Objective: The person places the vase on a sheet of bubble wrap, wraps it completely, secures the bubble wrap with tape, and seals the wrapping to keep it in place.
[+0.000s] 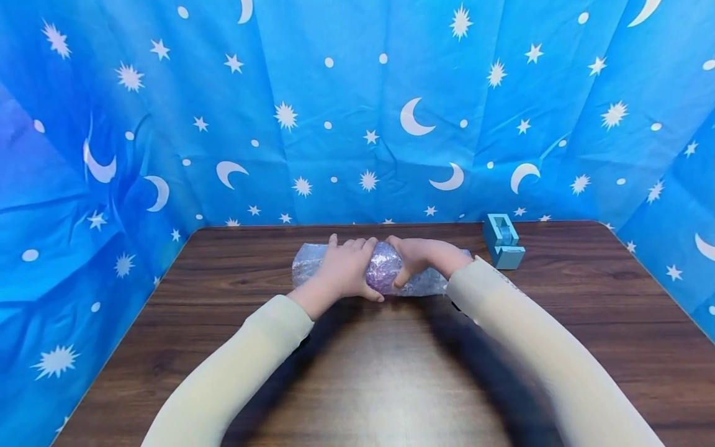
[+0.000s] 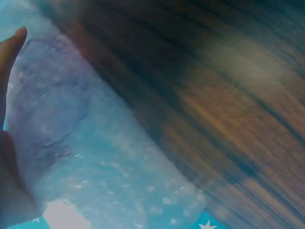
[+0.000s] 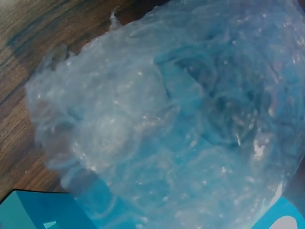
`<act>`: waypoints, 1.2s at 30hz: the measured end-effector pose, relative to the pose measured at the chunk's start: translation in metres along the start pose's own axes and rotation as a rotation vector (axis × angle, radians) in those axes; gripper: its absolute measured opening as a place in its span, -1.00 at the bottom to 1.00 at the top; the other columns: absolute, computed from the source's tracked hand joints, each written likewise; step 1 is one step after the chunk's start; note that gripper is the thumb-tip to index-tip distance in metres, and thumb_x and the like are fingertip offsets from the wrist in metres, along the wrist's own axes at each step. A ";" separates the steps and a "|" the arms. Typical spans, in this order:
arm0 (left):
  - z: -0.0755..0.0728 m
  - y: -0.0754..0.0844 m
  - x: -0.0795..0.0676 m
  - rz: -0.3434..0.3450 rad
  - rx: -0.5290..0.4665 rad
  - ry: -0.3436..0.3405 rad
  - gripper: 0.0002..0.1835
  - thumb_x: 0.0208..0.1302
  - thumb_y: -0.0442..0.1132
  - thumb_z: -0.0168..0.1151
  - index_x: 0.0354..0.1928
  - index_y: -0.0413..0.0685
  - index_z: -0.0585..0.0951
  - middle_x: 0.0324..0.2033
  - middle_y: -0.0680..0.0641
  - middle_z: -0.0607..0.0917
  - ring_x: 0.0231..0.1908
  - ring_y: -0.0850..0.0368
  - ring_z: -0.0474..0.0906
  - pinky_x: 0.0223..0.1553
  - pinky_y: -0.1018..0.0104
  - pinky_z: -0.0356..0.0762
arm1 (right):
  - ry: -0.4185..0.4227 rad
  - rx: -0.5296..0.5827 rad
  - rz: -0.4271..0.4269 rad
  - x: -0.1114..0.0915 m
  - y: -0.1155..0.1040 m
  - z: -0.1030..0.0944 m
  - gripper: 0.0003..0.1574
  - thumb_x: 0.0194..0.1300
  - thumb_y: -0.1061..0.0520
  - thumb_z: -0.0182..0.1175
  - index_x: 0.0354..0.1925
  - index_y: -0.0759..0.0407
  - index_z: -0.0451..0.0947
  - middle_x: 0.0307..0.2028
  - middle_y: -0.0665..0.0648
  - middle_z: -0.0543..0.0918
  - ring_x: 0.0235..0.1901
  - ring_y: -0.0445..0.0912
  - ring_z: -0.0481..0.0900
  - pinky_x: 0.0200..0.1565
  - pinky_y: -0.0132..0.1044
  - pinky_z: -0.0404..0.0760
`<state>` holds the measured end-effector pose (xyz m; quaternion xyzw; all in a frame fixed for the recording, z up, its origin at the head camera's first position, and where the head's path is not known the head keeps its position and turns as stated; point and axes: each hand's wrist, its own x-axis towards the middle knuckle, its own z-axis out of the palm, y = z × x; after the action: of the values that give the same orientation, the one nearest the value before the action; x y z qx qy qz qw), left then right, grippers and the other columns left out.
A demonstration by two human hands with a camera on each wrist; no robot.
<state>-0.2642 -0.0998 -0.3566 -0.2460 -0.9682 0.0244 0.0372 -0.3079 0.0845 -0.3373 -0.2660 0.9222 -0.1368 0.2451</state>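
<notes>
Lying crosswise near the far edge of the table (image 1: 385,397), the bundle of clear bubble wrap (image 1: 384,251) half hides a purplish object (image 1: 381,273) inside it; we cannot make out what this object is, since the film clouds its outline and the hands cover much of its sides; in the left wrist view it shows only as a blurred, roughly rounded shape, while the right wrist view gives us mostly crumpled film.

We see the bundle between and beneath the two hands; the left hand (image 1: 350,267) grips it from the left, fingers over the top and thumb along the near side; the right hand (image 1: 418,253) arches over from the right and grips the other side, some of its fingers hidden from us; the loose ends of wrap stick out past both.

The film is glossy, bubbled and wrinkled, roughly a tube, with a ragged edge in the right wrist view; pale ribbed cuffs (image 1: 283,315) meet the wrists; right of the bundle, apart from it, stands a blocky teal tape dispenser (image 1: 509,257); the table is dark, streaked wood grain; behind hangs creased blue cloth (image 1: 346,149) printed with white moons, stars and dots.
</notes>
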 end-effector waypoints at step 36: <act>0.005 -0.003 0.006 -0.002 -0.076 -0.002 0.18 -0.13 0.31 0.59 0.48 -0.12 0.31 0.28 -0.28 0.61 0.28 -0.22 0.58 0.48 -0.39 0.19 | -0.105 0.132 -0.010 0.002 0.005 -0.006 0.18 0.10 0.06 0.48 0.49 0.21 0.02 0.32 0.30 0.40 0.27 0.14 0.44 0.37 0.03 0.54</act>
<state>-0.2714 -0.0995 -0.3612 -0.2463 -0.9687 -0.0121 0.0267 -0.3154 0.0883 -0.3348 -0.2609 0.8956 -0.1847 0.3094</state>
